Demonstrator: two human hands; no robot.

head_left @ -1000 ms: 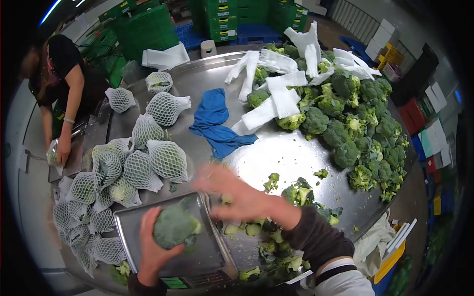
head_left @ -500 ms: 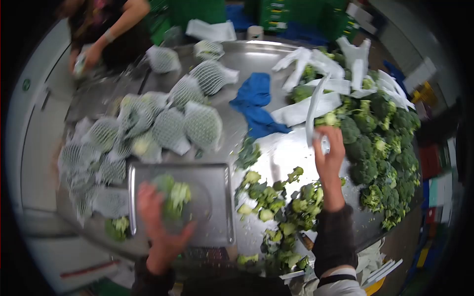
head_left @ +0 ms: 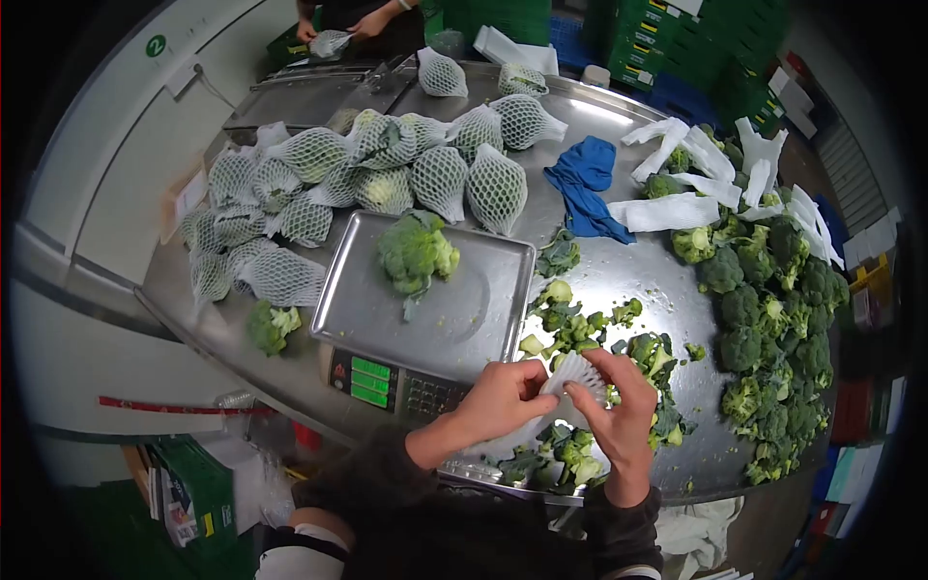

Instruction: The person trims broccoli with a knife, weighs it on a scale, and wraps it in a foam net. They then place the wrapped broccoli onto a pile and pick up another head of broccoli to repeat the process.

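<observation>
Both hands meet over the table's near edge, pinching a white foam net sleeve (head_left: 572,375). My left hand (head_left: 503,394) grips its left side, fingers closed. My right hand (head_left: 622,414) holds the right side between thumb and fingers, and the mesh is bunched there. A head of broccoli (head_left: 414,253) lies on the steel tray of the scale (head_left: 343,314), left of my hands and touched by neither. The scale's green display (head_left: 370,382) faces me. Beneath and beyond my hands are cut broccoli stems and trimmings (head_left: 570,324).
Several net-wrapped broccoli heads (head_left: 440,184) crowd the left and back. One bare broccoli (head_left: 272,327) sits left of the scale. A blue cloth (head_left: 585,184) lies at the middle back. Unwrapped broccoli (head_left: 764,338) and loose sleeves (head_left: 677,211) fill the right. Another person's hands (head_left: 350,27) work at the far side.
My left hand has left the broccoli, which now rests on the scale tray. My right hand has brought a white sleeve in from the right, and both hands now hold it. The view has turned.
</observation>
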